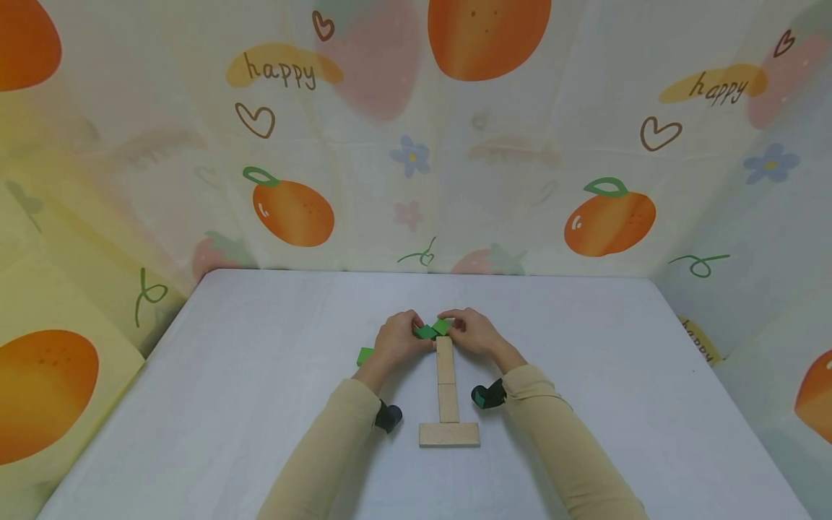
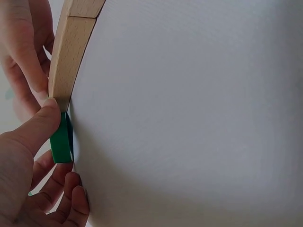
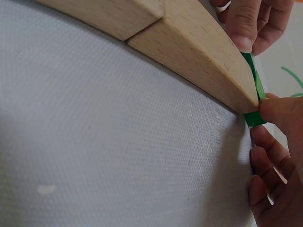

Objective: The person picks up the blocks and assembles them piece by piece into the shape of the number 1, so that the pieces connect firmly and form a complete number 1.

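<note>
Two small green blocks meet at the far end of a column of plain wooden blocks. My left hand [image 1: 396,339] pinches the left green block [image 1: 425,332] between thumb and fingers; in the left wrist view that green block [image 2: 60,139] sits against the end of the wooden block [image 2: 71,61]. On the other side, my right hand [image 1: 477,332] pinches the right green block [image 1: 442,326]. Its thumb lies beside the wooden block's [image 3: 203,56] end in the right wrist view, with a green block [image 3: 255,119] under it. Fingers partly cover both green blocks.
Another green block [image 1: 364,356] lies left of my left wrist, partly hidden by it. Below the column [image 1: 448,403] of two wooden blocks, a wooden block [image 1: 449,435] lies crosswise on the white table [image 1: 227,404]. A fruit-patterned cloth [image 1: 364,180] hangs behind the table.
</note>
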